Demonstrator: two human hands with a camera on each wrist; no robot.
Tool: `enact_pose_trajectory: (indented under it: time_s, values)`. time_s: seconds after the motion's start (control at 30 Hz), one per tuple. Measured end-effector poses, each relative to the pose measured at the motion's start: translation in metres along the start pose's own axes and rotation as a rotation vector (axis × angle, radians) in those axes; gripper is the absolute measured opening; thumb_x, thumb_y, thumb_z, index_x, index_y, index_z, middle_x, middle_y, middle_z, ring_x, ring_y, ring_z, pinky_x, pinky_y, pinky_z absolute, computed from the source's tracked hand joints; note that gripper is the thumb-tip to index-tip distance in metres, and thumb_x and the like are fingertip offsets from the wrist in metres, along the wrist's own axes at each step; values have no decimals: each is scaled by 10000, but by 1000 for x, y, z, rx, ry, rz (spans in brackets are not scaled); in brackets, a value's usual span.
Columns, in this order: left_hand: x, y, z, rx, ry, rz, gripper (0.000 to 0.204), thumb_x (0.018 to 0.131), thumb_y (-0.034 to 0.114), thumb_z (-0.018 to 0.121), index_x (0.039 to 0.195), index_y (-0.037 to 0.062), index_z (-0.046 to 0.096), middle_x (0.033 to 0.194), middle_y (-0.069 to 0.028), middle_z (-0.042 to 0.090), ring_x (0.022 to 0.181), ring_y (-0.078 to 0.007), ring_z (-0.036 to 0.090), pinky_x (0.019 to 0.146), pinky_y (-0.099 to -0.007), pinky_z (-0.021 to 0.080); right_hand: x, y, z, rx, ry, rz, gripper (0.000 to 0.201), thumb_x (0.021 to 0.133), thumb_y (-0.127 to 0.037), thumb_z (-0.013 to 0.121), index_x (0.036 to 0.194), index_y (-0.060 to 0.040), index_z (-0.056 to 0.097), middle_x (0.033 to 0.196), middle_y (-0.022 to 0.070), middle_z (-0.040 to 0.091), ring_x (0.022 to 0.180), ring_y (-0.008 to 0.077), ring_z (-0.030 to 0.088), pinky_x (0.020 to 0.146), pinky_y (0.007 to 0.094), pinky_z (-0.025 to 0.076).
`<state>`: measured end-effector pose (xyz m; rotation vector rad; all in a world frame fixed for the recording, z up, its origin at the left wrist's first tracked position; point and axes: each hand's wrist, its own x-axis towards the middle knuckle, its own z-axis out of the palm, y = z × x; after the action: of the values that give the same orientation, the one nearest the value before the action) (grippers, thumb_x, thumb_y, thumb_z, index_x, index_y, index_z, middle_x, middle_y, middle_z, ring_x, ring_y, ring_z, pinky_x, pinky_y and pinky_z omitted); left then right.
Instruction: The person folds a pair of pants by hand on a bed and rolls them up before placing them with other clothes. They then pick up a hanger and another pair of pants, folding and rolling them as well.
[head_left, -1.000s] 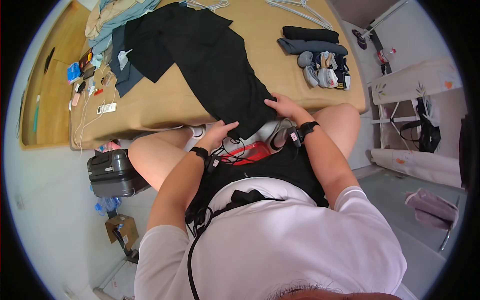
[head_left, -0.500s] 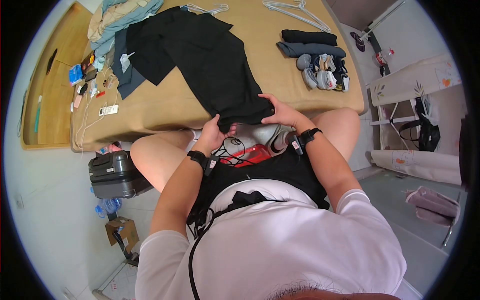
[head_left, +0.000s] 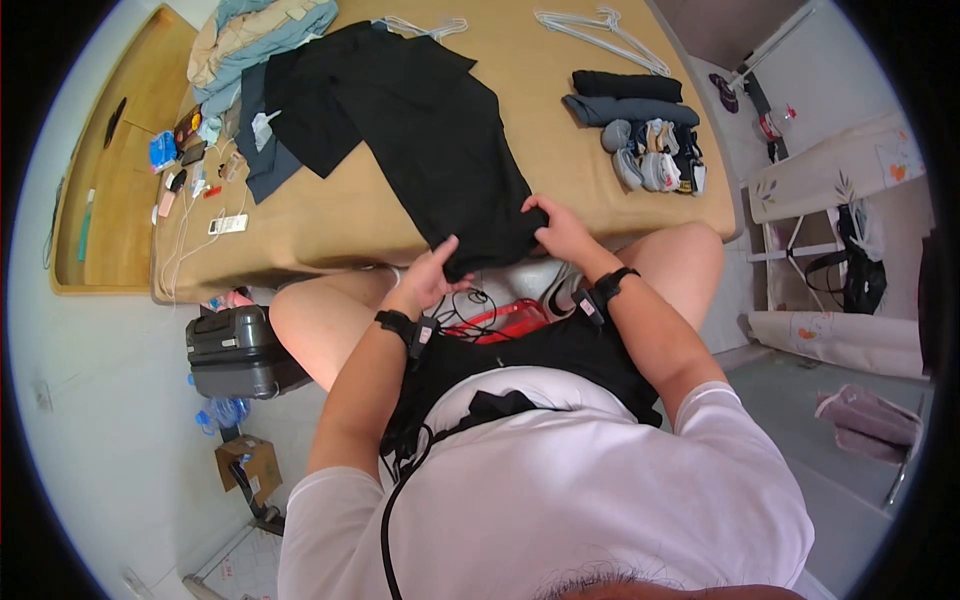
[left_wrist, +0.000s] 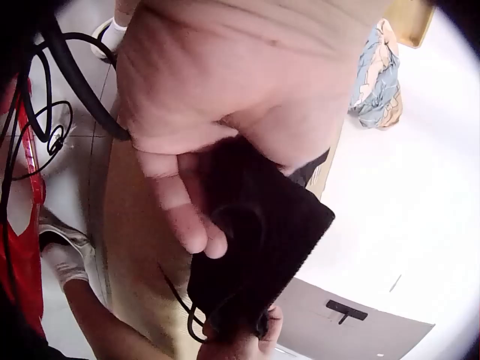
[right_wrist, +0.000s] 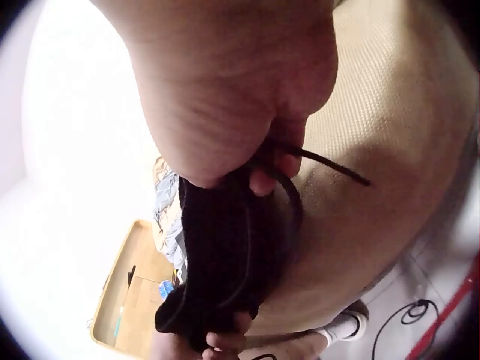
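Observation:
A long black garment (head_left: 440, 130) lies on the bed, its near end drawn over the bed's front edge. The left hand (head_left: 430, 277) grips the left corner of that end; in the left wrist view the left hand (left_wrist: 240, 97) has its fingers curled against the black cloth (left_wrist: 255, 225). Opposite, the right hand (head_left: 562, 228) pinches the right side of the same end. In the right wrist view the right hand (right_wrist: 232, 97) holds the dark cloth (right_wrist: 217, 247), and a black cord (right_wrist: 330, 163) sticks out by its fingers.
On the bed (head_left: 380, 215) at the right stand rolled dark clothes (head_left: 630, 108) and several rolled socks (head_left: 655, 170). White hangers (head_left: 605, 38) lie at the back, a bunched blanket (head_left: 255, 50) at back left. Cables and small items sit left; a suitcase (head_left: 240, 350) stands below.
Both hands have shifted their hold along the garment's near end, the left hand ending up with its thumb on top. That end is bunched closer together than a second ago.

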<state>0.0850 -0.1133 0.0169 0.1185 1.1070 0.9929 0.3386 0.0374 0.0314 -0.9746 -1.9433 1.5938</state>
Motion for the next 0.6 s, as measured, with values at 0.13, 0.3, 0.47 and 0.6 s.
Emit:
enact_pose_trajectory:
  time_s: [0.13,0.3,0.47,0.6]
  values:
    - [-1,-7,2,210,39,129,261,1019,202,641,1240,65,620,1080,-96,699,854,-213,689,689,-366,586,-2,-28,-1,-105,-19,196,427,809,93,490,1169,-82,637,875,100,668,750,198,684,606,346,544]
    - [-54,48,20,167,2,103,195,1044,228,600,1114,48,627,810,-86,683,683,-173,666,585,-311,550,-11,-36,-19,-295,-65,-133,471,839,85,490,1230,-97,680,934,99,710,652,173,679,569,335,549]
    - [-128,132,75,370,252,381,249,1017,168,571,1228,37,552,1046,-142,621,765,-229,652,573,-288,560,-11,-169,-57,40,-230,86,367,896,27,588,1233,-86,681,1013,7,692,806,83,650,722,250,534]
    - [-207,255,142,492,250,759,395,987,105,550,1363,0,483,1130,-149,639,864,-247,681,652,-324,630,26,-301,-97,-204,-327,-229,539,807,-105,835,1299,-66,618,1130,54,688,945,131,646,843,296,531]
